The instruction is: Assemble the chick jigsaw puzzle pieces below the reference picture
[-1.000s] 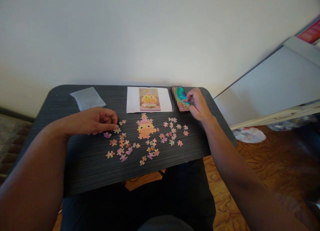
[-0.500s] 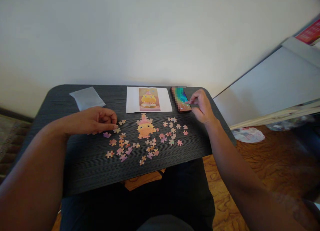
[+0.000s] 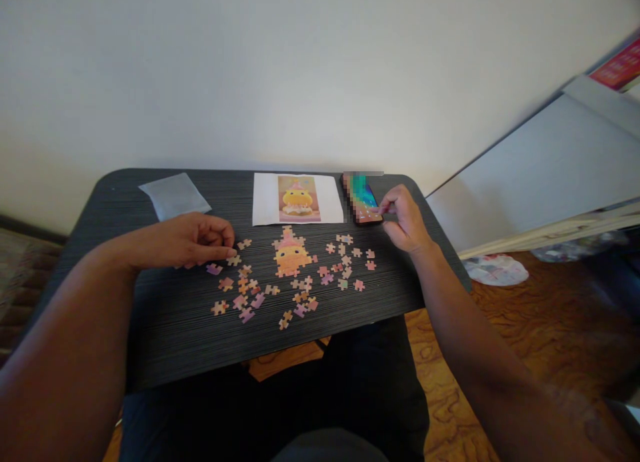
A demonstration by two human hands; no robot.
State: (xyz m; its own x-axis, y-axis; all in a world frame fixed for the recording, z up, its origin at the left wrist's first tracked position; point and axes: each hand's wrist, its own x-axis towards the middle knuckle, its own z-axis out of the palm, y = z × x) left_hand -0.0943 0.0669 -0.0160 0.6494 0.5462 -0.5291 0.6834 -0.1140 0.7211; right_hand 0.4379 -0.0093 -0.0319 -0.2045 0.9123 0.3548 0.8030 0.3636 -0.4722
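My left hand rests on the left of the dark table with its fingers curled in. Its thumb tip lies over a pale puzzle piece; whatever is inside the fingers, if anything, is hidden. My right hand is at the phone, one finger stretched to the lower part of the lit screen, thumb apart, holding nothing. Between the hands lies a joined part of a jigsaw puzzle, a yellow face with a pink hat. Loose pieces surround it, such as a purple piece near my left hand.
Behind the puzzle lies a white sheet with a printed picture of the yellow figure. A translucent bag is at the back left. The table meets a wall; a white panel stands at right.
My right hand has shifted slightly down, its finger now lower on the phone screen. The left hand and the puzzle pieces look the same.
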